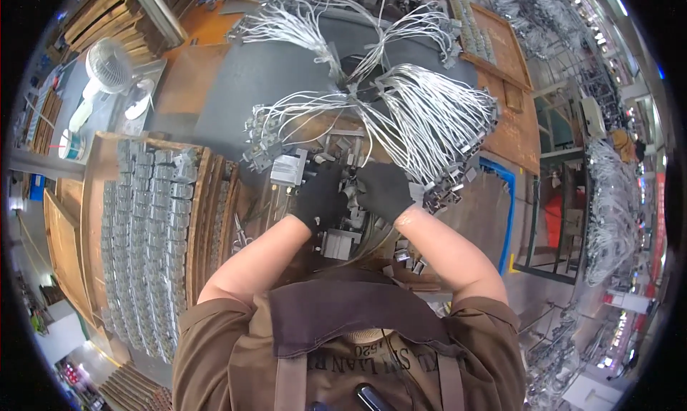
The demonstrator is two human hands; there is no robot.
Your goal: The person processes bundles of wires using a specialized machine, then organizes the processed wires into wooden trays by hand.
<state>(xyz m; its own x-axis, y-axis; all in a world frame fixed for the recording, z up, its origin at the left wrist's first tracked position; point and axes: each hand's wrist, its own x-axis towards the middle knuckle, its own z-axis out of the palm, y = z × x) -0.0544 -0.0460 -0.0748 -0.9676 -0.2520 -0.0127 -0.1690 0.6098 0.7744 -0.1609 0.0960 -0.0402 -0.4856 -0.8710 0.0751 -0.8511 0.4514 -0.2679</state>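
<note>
Both of my hands wear black gloves and meet over a small metal fixture (342, 243) in front of my chest. My left hand (322, 195) is curled in at the fixture's left side, beside a silver-grey block (288, 168). Close by on the right, my right hand (385, 191) has its fingers bent together at the fixture's middle. What the fingers hold is too small and covered to make out. White wires (433, 118) in bundles fan out just beyond my hands, with grey metal parts on their ends.
Wooden trays of grey metal parts (147, 246) stand at my left. A white fan (109, 66) is at the far left. Another wooden tray (501, 35) lies at the far right. Small loose parts (409, 259) lie near my right forearm. More wire bundles (612, 203) hang at the right.
</note>
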